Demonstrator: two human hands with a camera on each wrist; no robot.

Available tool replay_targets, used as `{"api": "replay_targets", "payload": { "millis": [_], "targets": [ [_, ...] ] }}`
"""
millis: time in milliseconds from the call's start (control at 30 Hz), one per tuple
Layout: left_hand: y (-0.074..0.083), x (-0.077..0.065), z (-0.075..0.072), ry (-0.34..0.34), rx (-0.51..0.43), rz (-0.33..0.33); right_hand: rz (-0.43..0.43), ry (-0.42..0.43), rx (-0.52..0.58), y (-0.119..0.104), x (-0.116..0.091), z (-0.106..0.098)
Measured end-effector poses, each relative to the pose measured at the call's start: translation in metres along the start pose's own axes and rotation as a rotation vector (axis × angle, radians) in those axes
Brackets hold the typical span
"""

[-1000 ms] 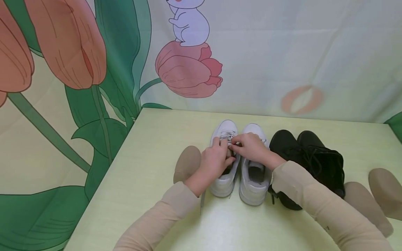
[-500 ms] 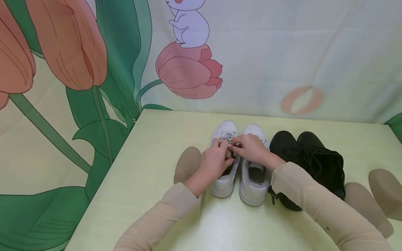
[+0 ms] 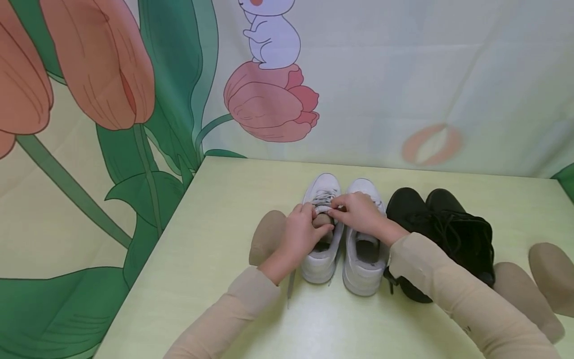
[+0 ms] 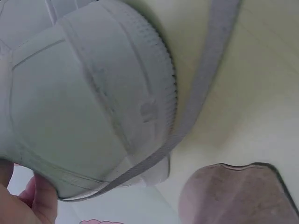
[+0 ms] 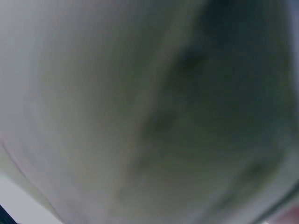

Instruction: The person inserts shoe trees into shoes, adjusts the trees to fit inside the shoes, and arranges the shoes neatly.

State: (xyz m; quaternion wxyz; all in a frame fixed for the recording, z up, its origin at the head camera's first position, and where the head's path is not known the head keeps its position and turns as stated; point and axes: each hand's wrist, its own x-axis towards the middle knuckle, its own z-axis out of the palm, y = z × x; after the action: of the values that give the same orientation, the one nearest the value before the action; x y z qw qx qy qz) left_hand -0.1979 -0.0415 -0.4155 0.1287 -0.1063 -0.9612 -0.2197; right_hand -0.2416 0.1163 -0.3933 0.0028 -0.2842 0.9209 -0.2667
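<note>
In the head view, my left hand [image 3: 301,232] grips the left eyelet edge of the left white sneaker [image 3: 319,269], with fingertips near its laces [image 3: 324,195]. My right hand [image 3: 356,213] pinches the top of that sneaker's tongue [image 3: 322,210] from the right. A beige shoe insert [image 3: 322,220] shows in the opening under the tongue. In the left wrist view, fingers [image 4: 43,198] hold the sneaker's edge, and a loose grey lace [image 4: 187,123] runs down its side. The right wrist view is filled by a blurred pale shoe [image 5: 84,112]; the right hand's fingers are mostly hidden there.
The second white sneaker [image 3: 363,276] stands close on the right, under my right wrist. Beyond it sits a pair of black shoes [image 3: 405,204]. One beige insert [image 3: 267,238] lies left of the sneakers, and two more, including a rear one [image 3: 549,274], lie far right on the table [image 3: 224,199].
My left hand has shifted its fingers back and left from the laces, exposing more of the tongue and the beige insert. The right hand stays at the tongue.
</note>
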Motion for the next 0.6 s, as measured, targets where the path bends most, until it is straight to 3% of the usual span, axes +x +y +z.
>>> {"api": "replay_targets", "payload": {
  "millis": [333,600],
  "targets": [
    [0.009,0.004,-0.004,-0.096,0.072,-0.003,-0.007,0.009,-0.004,0.000,-0.001,0.001],
    [0.012,0.005,-0.004,-0.120,0.137,-0.002,-0.008,0.002,-0.010,-0.002,-0.001,0.001]
  ]
}}
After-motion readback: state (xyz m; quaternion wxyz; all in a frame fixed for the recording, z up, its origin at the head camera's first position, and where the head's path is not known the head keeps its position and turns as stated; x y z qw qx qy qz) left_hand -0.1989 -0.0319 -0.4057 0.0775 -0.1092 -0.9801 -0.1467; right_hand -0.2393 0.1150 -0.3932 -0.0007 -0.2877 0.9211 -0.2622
